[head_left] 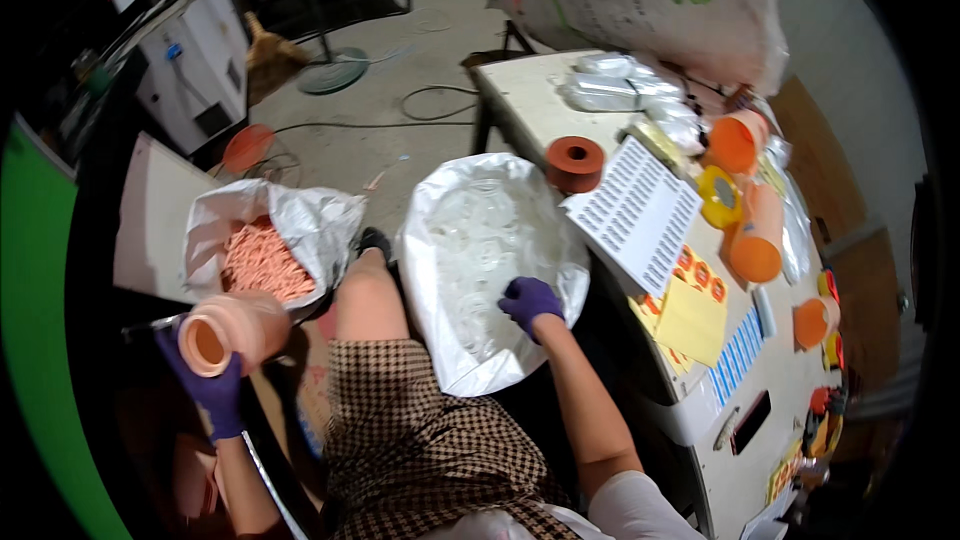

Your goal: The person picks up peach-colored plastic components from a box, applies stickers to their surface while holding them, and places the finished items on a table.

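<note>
In a purple glove, my left hand (220,395) grips a peach-coloured plastic jar (258,325) from below and the side. The jar lies tilted, its open threaded mouth toward me. My right hand (532,306), gloved the same way, is over the right side of a white woven sack (424,270). Its fingers are curled closed, and whatever they may hold is hidden. Inside that sack lie many clear, round plastic pieces (480,230). Beyond the jar, a second white sack (325,210) holds small peach-coloured pieces (262,258).
At my right a table (530,85) bears a brown tape roll (575,162), printed label sheets (640,210), a yellow tape roll (720,197), orange jars (757,235) and a phone (751,422). A large stuffed sack (640,0) stands behind it. Cables (430,105) cross the floor.
</note>
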A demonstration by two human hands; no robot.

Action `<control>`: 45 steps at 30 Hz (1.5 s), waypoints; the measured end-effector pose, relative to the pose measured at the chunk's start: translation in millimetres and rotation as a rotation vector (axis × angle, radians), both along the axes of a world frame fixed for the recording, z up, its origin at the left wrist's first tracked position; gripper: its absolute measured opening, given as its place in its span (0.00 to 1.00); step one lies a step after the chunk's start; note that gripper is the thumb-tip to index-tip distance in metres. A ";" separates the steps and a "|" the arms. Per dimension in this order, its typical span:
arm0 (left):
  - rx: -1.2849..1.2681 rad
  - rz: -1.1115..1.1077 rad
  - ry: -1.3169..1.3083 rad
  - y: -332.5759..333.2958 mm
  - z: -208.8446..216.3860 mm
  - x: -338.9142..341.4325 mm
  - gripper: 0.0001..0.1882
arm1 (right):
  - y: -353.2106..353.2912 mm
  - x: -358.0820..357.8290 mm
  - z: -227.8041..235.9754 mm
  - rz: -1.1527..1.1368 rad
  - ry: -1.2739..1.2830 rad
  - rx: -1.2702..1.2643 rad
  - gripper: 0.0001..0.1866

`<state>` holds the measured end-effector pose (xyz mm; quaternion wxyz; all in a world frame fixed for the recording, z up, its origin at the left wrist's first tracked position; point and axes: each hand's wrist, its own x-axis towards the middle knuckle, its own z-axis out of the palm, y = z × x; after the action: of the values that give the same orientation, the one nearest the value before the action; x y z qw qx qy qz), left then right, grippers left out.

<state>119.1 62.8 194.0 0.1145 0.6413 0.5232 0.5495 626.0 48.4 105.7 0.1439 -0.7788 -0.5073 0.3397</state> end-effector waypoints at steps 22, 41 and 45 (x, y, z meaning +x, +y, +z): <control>-0.283 -0.191 0.442 -50.3 46.8 67.6 0.35 | -49.9 -159.0 97.0 0.645 0.172 0.832 0.10; -0.048 -0.326 0.852 -53.5 51.2 113.9 0.36 | -50.8 -245.6 77.5 0.703 0.359 0.571 0.11; -0.063 -0.294 0.707 -58.1 54.1 124.8 0.44 | -47.1 -246.9 64.5 0.621 0.604 0.779 0.09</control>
<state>243.9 4.7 248.1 0.0244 0.8555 0.4495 0.2559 379.1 1.3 170.1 0.4516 -0.3519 -0.7359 0.3615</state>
